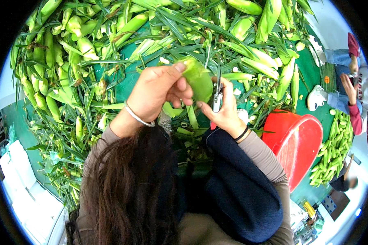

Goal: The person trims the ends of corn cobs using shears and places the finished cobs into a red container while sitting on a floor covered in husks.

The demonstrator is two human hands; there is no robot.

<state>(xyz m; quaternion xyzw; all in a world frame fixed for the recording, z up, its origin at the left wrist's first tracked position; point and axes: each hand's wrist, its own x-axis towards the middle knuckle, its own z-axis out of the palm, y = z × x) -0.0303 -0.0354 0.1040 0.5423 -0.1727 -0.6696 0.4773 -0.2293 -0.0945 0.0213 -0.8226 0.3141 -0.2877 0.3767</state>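
My left hand [164, 88] pinches the upper end of a green corn husk [200, 82] between thumb and fingers. Whether an ear is inside the husk, I cannot tell. Just right of it, my right hand [225, 107] grips a metal cutting tool [216, 96], which looks like pruning shears, with a bit of red at its lower end. The tool's narrow blade points away from me, close beside the husk. Below my hands, between my knees, lie cut husk pieces [191, 118].
Unshucked corn ears [49, 52] and loose leaves [184, 27] heap across the green floor [128, 76]. A red plastic tub [294, 137] tilts at my right. Beyond it lies a pile of green ears [332, 150]. Another person [340, 76] sits at the far right; a further person [340, 180] is below.
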